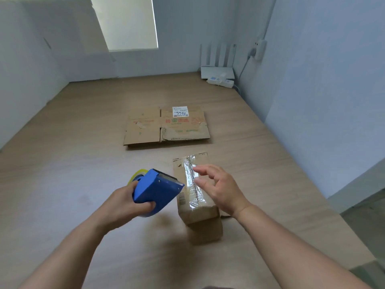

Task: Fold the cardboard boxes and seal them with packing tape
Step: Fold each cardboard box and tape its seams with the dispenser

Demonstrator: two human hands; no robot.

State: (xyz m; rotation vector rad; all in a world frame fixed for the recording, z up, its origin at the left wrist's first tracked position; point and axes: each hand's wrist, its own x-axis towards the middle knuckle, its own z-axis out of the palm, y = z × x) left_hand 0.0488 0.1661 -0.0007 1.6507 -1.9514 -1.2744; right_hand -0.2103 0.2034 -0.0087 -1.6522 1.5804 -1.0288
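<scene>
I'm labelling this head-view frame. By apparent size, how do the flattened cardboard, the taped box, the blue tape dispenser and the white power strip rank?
1. flattened cardboard
2. taped box, though nearness inflates it
3. blue tape dispenser, near too
4. white power strip, far away, so unsure

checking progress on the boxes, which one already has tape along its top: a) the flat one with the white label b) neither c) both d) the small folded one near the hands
d: the small folded box has a shiny strip of clear tape down its top seam, while the flattened box further back lies unfolded, with no such strip visible.
</scene>
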